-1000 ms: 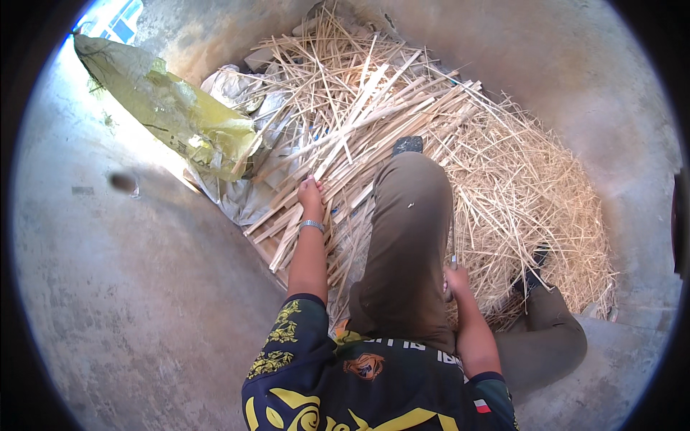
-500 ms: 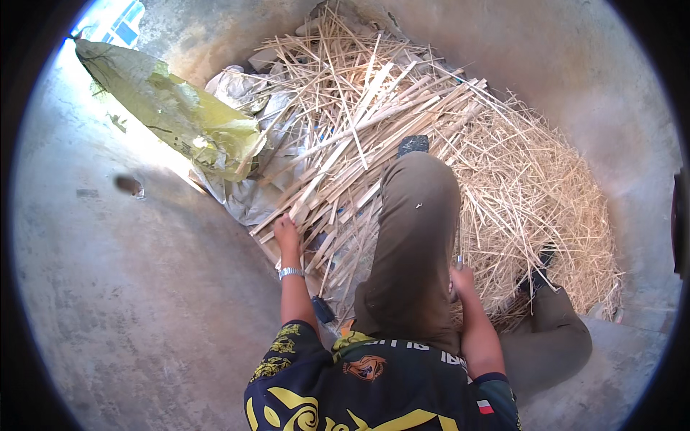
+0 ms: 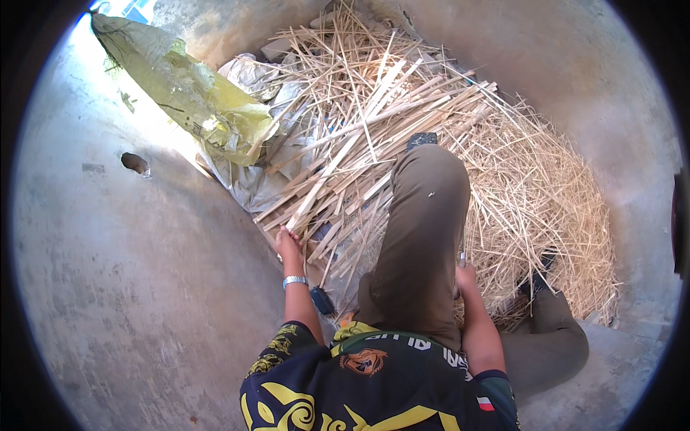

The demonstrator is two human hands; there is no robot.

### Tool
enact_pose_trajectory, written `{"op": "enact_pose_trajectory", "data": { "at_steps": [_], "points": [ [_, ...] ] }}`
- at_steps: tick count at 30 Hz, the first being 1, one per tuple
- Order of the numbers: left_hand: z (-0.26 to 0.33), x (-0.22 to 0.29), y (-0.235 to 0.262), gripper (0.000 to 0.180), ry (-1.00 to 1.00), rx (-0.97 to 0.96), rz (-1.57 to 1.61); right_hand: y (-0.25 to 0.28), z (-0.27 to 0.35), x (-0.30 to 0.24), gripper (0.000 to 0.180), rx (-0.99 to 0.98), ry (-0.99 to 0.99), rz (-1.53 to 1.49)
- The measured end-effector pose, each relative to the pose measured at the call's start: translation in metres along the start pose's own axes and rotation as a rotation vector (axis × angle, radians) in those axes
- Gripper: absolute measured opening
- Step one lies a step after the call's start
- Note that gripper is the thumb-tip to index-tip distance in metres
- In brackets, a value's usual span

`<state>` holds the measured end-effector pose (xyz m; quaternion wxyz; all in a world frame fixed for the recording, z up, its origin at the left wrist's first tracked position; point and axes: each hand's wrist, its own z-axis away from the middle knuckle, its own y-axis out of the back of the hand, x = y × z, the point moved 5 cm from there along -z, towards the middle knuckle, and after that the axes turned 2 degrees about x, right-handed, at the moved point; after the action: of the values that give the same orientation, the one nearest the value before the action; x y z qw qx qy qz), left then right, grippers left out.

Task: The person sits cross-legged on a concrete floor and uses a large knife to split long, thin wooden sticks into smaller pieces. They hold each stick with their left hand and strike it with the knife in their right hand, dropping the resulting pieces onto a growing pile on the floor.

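My left hand (image 3: 289, 244), a watch on its wrist, is at the near end of a pile of split bamboo strips (image 3: 338, 169). Its fingers close on the end of a wide pale strip (image 3: 316, 190) that runs up into the pile. Beside my raised right knee, my right hand (image 3: 466, 279) is wrapped around a tool whose short metallic end (image 3: 463, 259) pokes out above the fist. My leg and the fist hide the remainder of that tool, so its kind cannot be told.
Thin straw-like shavings (image 3: 539, 187) heap up to the right, around my folded leg (image 3: 546, 341). A torn yellowish sack (image 3: 208, 97) hangs at the upper left. A dark object (image 3: 322, 300) lies near my left forearm. Curved grey concrete walls (image 3: 144, 287) surround the spot.
My left hand has come down slightly, and its fingers now meet the end of the wide strip. My right fist stays beside the knee. The whole view has shifted a little.
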<state>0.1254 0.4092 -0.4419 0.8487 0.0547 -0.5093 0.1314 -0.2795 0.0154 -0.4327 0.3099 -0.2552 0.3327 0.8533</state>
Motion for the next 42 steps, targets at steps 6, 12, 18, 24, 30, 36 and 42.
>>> {"op": "enact_pose_trajectory", "data": {
  "at_steps": [6,12,18,24,30,36,42],
  "points": [
    [0.009,0.014,-0.002,0.033,-0.096,0.095,-0.079,-0.001,-0.002,0.002,0.017,0.022,0.035,-0.021],
    [0.017,0.044,0.03,0.039,-0.529,0.726,-0.081,-0.002,0.001,-0.002,0.017,0.005,0.047,-0.038],
    [0.078,0.13,-0.055,0.027,-0.923,0.386,-1.018,0.0,0.002,-0.002,0.018,0.009,0.0,-0.033],
    [0.02,0.106,-0.082,0.039,-0.495,0.043,-1.367,0.001,0.0,-0.001,0.019,0.001,0.012,-0.008],
    [-0.03,0.06,-0.069,0.037,-0.345,-0.29,-1.245,-0.002,-0.002,0.0,0.02,0.008,0.044,0.012],
    [0.001,0.062,-0.044,0.042,-0.252,-0.345,-1.266,0.0,0.002,-0.004,0.017,0.003,0.022,0.013],
    [0.005,0.05,0.016,0.04,0.125,-0.415,-1.07,-0.002,-0.003,0.002,0.019,-0.032,0.042,-0.026]
  ]
}}
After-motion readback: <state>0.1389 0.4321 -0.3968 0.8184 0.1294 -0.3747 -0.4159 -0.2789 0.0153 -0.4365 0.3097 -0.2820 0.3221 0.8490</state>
